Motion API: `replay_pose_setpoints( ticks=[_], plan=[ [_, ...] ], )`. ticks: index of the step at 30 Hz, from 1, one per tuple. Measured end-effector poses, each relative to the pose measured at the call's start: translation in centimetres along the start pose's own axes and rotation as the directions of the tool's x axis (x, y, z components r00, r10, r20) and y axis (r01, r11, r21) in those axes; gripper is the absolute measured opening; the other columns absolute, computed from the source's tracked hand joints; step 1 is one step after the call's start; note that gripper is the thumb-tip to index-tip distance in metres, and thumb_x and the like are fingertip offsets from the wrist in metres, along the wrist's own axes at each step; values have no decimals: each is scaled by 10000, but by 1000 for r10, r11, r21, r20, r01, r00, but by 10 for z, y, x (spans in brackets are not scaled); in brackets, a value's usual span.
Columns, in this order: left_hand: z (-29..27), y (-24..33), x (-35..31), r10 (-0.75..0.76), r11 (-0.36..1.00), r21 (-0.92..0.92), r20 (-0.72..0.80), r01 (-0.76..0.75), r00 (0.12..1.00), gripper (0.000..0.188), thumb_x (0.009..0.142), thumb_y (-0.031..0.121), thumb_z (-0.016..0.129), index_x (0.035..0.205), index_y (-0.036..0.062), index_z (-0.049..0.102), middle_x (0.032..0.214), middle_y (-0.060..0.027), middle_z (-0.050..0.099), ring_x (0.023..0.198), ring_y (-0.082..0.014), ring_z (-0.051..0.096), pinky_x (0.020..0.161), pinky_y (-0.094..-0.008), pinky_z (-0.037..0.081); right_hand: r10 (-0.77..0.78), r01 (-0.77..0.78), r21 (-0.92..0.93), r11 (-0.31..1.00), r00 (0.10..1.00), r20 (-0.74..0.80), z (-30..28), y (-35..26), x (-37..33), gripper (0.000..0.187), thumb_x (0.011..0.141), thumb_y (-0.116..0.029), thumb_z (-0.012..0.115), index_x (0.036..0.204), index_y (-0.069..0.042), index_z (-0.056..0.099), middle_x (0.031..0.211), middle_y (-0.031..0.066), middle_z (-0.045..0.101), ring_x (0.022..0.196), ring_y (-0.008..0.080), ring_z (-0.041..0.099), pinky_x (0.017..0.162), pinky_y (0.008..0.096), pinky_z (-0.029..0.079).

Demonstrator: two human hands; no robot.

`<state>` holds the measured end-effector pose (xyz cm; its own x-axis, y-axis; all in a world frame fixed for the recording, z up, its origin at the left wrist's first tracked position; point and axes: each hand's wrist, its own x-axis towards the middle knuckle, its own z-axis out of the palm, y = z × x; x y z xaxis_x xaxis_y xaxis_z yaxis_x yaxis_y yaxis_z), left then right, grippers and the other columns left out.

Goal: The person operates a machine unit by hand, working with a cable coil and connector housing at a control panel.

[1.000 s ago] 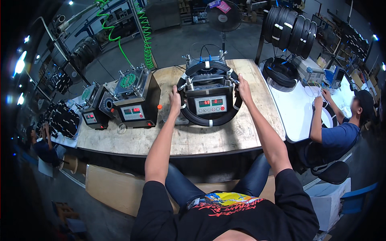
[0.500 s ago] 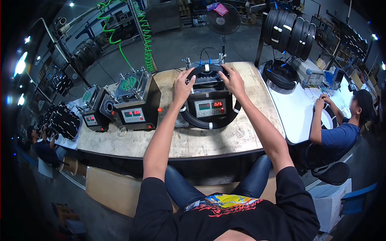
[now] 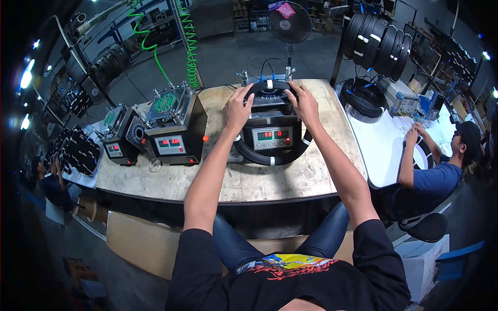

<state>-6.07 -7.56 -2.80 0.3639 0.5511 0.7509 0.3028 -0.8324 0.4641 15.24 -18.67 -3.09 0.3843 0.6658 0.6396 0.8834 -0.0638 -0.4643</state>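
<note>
A coil of black cable (image 3: 255, 157), bound with white ties, leans around the front of a black bench machine (image 3: 296, 124) with a lit digital panel. My left hand (image 3: 237, 110) grips the coil's upper left side, fingers curled over it. On the upper right side, my right hand (image 3: 304, 105) holds the same coil, thumb inward. A white tie (image 3: 269, 84) shows at the top between my hands. Behind it, thin cable ends with blue connectors (image 3: 274, 78) stand at the machine's top. My fingers partly hide the machine's upper part.
Two similar machines (image 3: 170, 142) with green round plates stand left on the wooden bench (image 3: 218, 181). Green coiled hoses (image 3: 154, 49) hang above. Black cable coils (image 3: 376, 44) hang at the right, beside a white table (image 3: 369, 150) where another person (image 3: 441, 171) sits. A fan (image 3: 289, 23) stands beyond.
The readings on the panel in front of me have changed, as has the left neighbouring machine's display. My hands stay on the coil, almost unmoved; the view has shifted slightly.
</note>
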Motion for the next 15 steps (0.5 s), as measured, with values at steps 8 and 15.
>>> replay_pose_setpoints(
  ticks=[8, 15],
  plan=[
    [4, -3, 0, -22, 998, 60, 21, 20, 1000, 344, 992, 264, 613, 1317, 162, 663, 1219, -131, 688, 1068, -381, 669, 897, -454, 547, -2, 1, -23, 1000, 1000, -21, 2, 3, 0, 410, 996, -436, 603, 1334, -209, 651, 998, 160, 666, 959, 385, 675, 773, 499, 548],
    [3, -6, 0, 2, 997, 72, 13, -3, 1000, 342, 992, 252, 619, 1319, 163, 664, 1203, -136, 691, 1063, -381, 673, 895, -456, 547, 12, -12, -11, 1000, 1000, -4, 0, 0, -1, 404, 991, -429, 614, 1336, -223, 647, 985, 158, 660, 948, 384, 675, 767, 499, 546]
  ],
)
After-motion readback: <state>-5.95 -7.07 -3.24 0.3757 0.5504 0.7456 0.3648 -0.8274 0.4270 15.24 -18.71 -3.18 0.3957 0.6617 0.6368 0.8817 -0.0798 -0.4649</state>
